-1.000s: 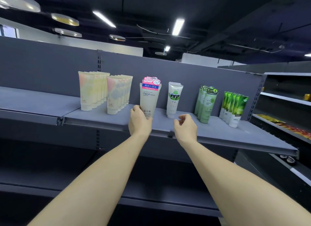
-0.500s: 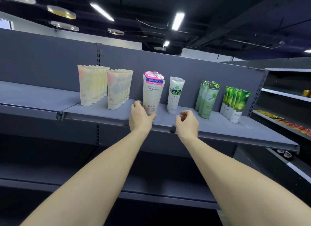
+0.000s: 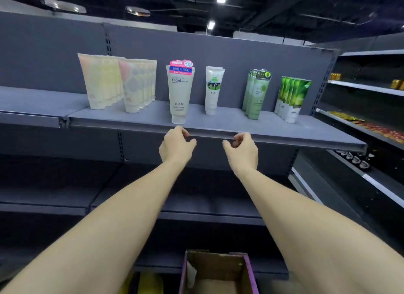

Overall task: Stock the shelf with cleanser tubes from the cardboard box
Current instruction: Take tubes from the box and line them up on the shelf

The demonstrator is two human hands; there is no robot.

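Observation:
A beige facial cleanser tube [image 3: 179, 92] with a pink and blue header stands cap-down near the front edge of the grey shelf [image 3: 229, 127]. My left hand [image 3: 176, 146] hovers just below and in front of that tube, fingers loosely curled and holding nothing, not touching it. Level with the shelf lip, my right hand [image 3: 240, 150] is also loosely curled and holds nothing. An open cardboard box [image 3: 216, 272] with purple edges sits low at the bottom of the view, between my forearms.
On the same shelf stand rows of pale pastel tubes [image 3: 118, 83] at the left, a white tube with a cow picture [image 3: 213, 90], pale green tubes [image 3: 258, 92] and bright green tubes [image 3: 293, 99]. Another shelving unit [image 3: 371, 88] stands at the right. Something yellow [image 3: 146, 282] lies beside the box.
My left hand has let go of the facial cleanser tube and drawn back below the shelf edge. My right hand has also dropped back. The view has tilted down, and the box now shows.

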